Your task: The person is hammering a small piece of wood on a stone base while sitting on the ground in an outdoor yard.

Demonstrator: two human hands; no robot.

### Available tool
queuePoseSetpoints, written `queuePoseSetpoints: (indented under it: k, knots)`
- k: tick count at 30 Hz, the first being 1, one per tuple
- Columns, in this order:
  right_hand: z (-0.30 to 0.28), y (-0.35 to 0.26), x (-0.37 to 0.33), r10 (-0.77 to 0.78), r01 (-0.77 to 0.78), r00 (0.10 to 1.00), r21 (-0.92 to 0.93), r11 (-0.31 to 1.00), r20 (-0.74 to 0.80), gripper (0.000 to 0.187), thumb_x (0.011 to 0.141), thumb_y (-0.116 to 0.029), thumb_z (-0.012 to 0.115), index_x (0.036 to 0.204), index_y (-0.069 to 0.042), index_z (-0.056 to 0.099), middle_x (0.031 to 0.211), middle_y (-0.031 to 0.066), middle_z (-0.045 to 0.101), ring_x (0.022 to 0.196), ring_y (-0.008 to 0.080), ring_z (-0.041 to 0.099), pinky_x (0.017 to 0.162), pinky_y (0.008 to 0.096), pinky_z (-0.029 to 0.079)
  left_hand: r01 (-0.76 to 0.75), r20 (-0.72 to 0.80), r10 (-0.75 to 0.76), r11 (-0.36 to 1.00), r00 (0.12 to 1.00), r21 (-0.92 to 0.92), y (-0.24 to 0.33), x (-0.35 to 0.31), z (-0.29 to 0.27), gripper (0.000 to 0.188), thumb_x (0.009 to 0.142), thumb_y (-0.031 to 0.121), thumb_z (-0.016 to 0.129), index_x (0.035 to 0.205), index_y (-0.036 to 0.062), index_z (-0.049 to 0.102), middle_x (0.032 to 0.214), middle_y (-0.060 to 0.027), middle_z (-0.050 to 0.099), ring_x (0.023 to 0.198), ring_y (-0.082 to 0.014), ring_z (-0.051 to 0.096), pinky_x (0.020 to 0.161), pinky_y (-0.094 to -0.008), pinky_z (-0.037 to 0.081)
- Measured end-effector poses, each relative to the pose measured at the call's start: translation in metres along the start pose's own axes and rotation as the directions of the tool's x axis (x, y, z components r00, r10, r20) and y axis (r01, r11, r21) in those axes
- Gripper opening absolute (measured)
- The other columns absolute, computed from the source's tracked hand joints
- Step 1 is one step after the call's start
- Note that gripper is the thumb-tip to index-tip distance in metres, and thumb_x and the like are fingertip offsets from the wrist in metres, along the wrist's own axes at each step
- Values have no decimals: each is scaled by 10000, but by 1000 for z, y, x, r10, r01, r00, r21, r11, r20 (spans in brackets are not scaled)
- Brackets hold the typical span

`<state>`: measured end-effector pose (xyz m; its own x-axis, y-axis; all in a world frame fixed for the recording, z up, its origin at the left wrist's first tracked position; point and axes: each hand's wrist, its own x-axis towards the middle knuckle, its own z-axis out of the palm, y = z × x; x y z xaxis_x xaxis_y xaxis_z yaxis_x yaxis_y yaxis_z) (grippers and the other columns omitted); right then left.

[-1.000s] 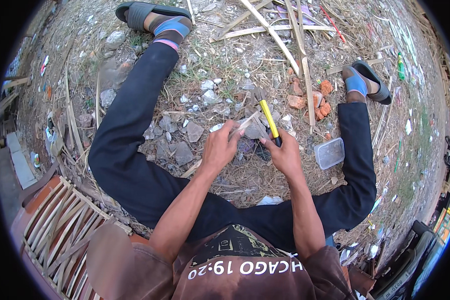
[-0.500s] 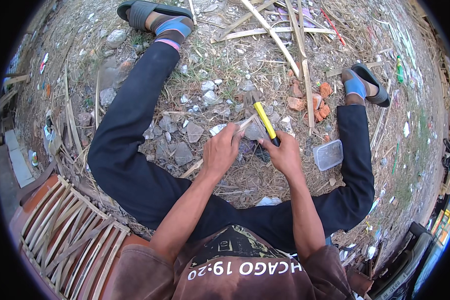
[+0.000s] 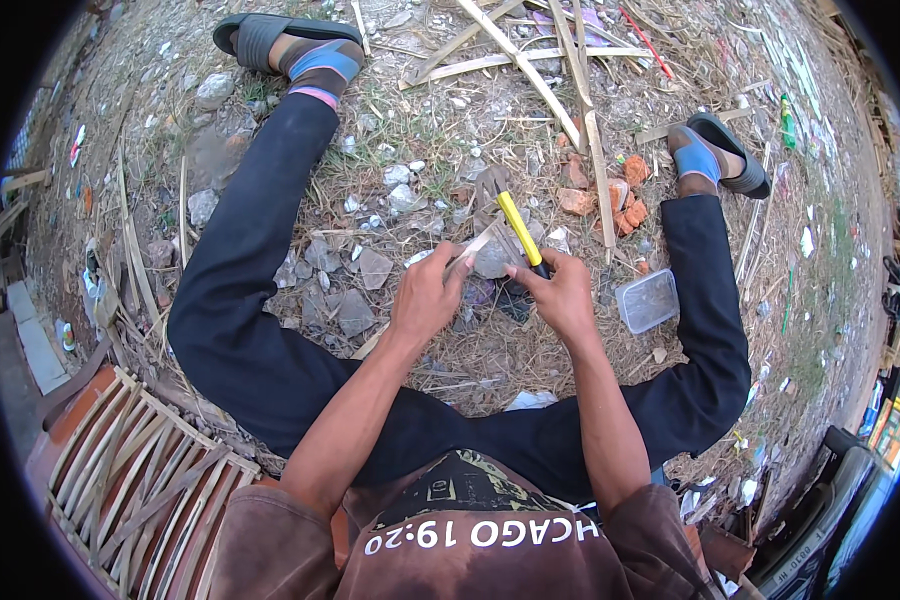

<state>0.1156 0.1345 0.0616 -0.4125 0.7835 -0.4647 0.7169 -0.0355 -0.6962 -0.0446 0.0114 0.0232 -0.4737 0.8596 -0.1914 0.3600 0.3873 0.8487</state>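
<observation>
A: Head view, dial centred between the hands. What's at nine?

B: The left hand (image 3: 428,296), fingers pinched tight on a pale strip (image 3: 480,242), which points out between one and two o'clock.

A: And at three?

B: The right hand (image 3: 563,296), closed round the black end of a tool (image 3: 519,227). Its yellow handle leans toward eleven.

A: What sort of tool?

B: Can't tell; the grey head blends into the rubble at twelve.

A: Does the strip touch it?

B: Their ends lie close, but I can't tell whether they touch. A grey stone (image 3: 491,262) shows between the hands.

A: Further out?

B: A clear box (image 3: 647,302) at three, past the right hand, just beside the right leg (image 3: 708,300). Orange bricks (image 3: 630,212) at two, loose slats (image 3: 528,78) near twelve.

A: Eight o'clock?

B: A slatted rack (image 3: 120,392), with more slats lying across it.
</observation>
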Motion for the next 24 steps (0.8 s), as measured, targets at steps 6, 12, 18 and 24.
queuePoseSetpoints:
  k: [6,12,18,24]
  knots:
    - [1,-7,18,-7,7,1000,14,1000,-2,298,816,-229,840,890,35,725,627,-4,588,566,66,466,510,294,370,-1,-8,1,1000,1000,5,0,10,1,223,979,194,636,1074,-8,651,879,-231,716,842,-404,717,710,-438,528]
    - [9,-19,15,17,-18,1000,-21,1000,-18,292,822,-226,836,888,36,725,621,-16,574,562,67,459,505,292,365,22,-34,-22,1000,999,21,-2,6,2,228,963,208,656,1083,14,669,840,-225,711,806,-409,710,683,-438,527]
    - [16,-8,20,4,-5,1000,-46,999,-27,332,804,-263,823,931,29,730,620,120,620,542,182,555,555,379,441,51,-42,-51,999,998,-4,-5,4,6,201,956,227,650,1038,45,654,863,-241,703,835,-453,676,694,-511,506]
    - [15,-18,20,-3,1,1000,-145,989,-12,328,803,-258,819,929,31,729,630,138,629,549,200,570,570,391,448,86,-29,-87,996,996,-39,-8,4,7,199,950,218,654,1055,49,666,887,-238,706,835,-442,684,693,-503,513]
